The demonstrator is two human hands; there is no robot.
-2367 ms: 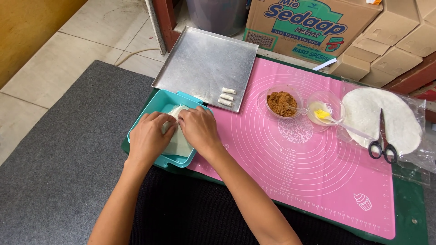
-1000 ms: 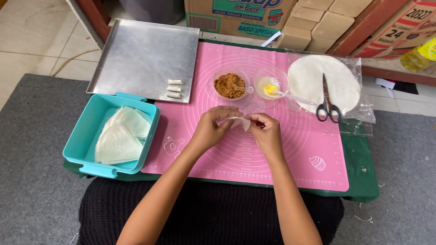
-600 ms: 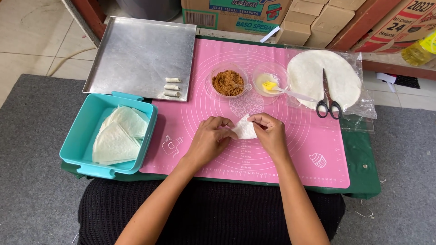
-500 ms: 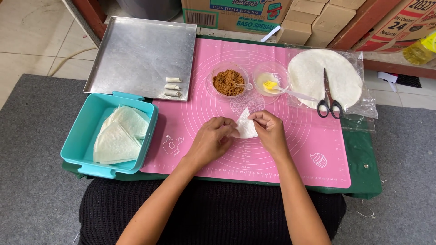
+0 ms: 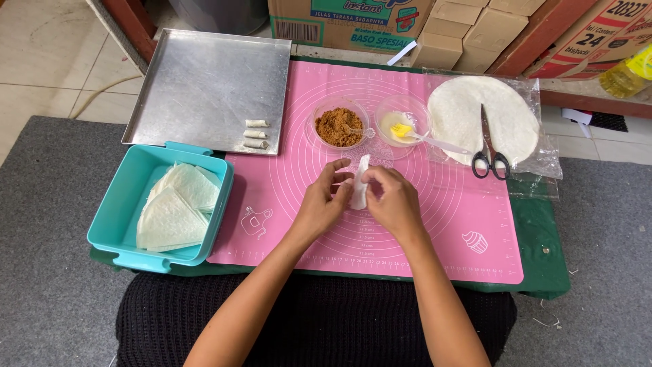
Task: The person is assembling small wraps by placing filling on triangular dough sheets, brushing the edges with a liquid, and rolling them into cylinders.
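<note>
1. Both hands meet over the middle of the pink mat [image 5: 285, 197], and between them stands a small white wrapper [image 5: 358, 183], pinched up on edge.
2. The left hand [image 5: 320, 204] has its grip closed on the wrapper's left side, fingertips curled in tight.
3. The right hand [image 5: 392, 200] grips the other side, thumb and fingers closed on the sheet.
4. Just beyond the hands, toward the counter's far edge, sits a bowl of brown filling [image 5: 338, 126], with a clear bowl holding a yellow brush [image 5: 402, 129] beside it.
5. At the far right, scissors [image 5: 490, 153] lie on a stack of round wrappers [image 5: 462, 109] in plastic.
6. On the far left, a metal tray [image 5: 204, 88] carries three finished rolls [image 5: 256, 134].
7. At the near-left corner, a teal box [image 5: 119, 204] holds cut wrappers [image 5: 173, 211].
</note>
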